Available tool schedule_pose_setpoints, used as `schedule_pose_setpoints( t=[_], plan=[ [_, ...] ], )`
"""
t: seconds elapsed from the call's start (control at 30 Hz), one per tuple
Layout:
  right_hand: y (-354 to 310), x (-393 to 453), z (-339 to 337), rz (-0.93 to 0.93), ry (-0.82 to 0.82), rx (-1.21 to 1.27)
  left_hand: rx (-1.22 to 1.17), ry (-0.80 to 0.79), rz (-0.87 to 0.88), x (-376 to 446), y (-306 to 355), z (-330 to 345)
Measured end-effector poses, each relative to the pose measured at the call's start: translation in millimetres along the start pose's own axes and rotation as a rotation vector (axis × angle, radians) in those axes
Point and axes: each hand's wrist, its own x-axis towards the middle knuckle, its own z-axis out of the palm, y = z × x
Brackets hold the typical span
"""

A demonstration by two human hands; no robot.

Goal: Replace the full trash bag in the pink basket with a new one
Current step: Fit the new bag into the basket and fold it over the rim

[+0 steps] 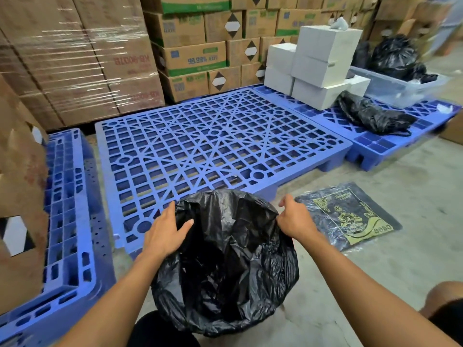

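Note:
A black trash bag (225, 266) stands open on the concrete floor right in front of me, draped over something round; no pink of the basket shows. My left hand (165, 231) rests on the bag's left rim, thumb inside the opening. My right hand (295, 219) pinches the right rim. A flat packet of black bags with gold print (348, 216) lies on the floor to the right. A filled black bag (373, 113) lies on the blue pallet (390, 144) at the right.
A large blue grid pallet (208, 139) lies just beyond the bag. Another blue pallet (67, 221) leans at the left. Stacked cardboard boxes (193, 58) form the back wall. White boxes (318, 61) and a clear bin (398, 86) with black bags sit back right.

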Motion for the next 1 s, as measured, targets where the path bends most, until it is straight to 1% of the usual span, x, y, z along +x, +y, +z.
schedule_pose_setpoints(
  t=[0.07,0.13,0.27,0.33,0.37,0.47,0.53,0.6,0.67,0.73,0.8,1.0],
  plan=[
    [9,7,-4,0.067,-0.004,0.017,0.007,0.009,-0.001,0,-1,2],
    [13,12,-4,0.121,-0.046,0.015,0.021,0.016,-0.004,0,0,2],
    [11,21,1,0.134,-0.113,-0.027,0.026,0.016,-0.004,-1,0,2],
    [15,26,4,0.141,-0.136,0.022,0.027,0.018,0.0,-2,0,3],
    [19,28,4,0.17,-0.158,0.112,0.026,0.018,0.001,-2,0,2],
    [27,24,-2,0.309,-0.194,0.512,0.02,0.019,-0.007,-3,-1,1],
    [30,11,-12,0.304,-0.131,0.641,0.015,0.017,-0.007,-3,-2,1],
    [38,-6,-19,0.29,-0.059,0.715,0.011,0.016,-0.006,-3,-2,2],
    [43,-24,-17,0.258,-0.059,0.697,0.015,0.018,-0.012,-3,1,2],
    [45,-35,-8,0.229,-0.073,0.586,0.013,0.021,-0.018,-3,4,2],
    [43,-41,-2,0.221,-0.051,0.52,0.006,0.027,-0.016,-4,4,2],
    [34,-47,3,0.126,0.118,0.366,0.012,0.028,-0.018,-6,3,1]
  ],
)
